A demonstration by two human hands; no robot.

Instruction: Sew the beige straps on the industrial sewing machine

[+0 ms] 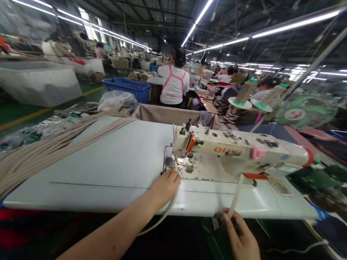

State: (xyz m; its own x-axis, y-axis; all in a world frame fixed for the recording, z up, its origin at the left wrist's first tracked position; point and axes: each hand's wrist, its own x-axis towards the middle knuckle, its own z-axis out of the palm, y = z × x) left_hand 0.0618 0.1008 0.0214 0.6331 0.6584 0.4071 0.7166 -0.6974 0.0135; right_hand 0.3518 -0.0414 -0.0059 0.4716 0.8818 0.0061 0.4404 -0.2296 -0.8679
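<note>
My left hand is at the front of the sewing machine, close to its needle end. Its fingers are closed on a pale narrow cord, which curves down over the table's front edge. A metal plate lies just beyond the fingertips. At the table's front edge, my right hand pinches the lower end of a flat off-white strip. That strip runs up to the machine's base near an orange piece. A small blurred dark object shows beside the right fingers; its kind is unclear.
Long beige strips lie in a bundle over the left of the white table. Behind stand a fabric-lined bin, a blue crate and a seated person. Thread cones and a green fan are at right.
</note>
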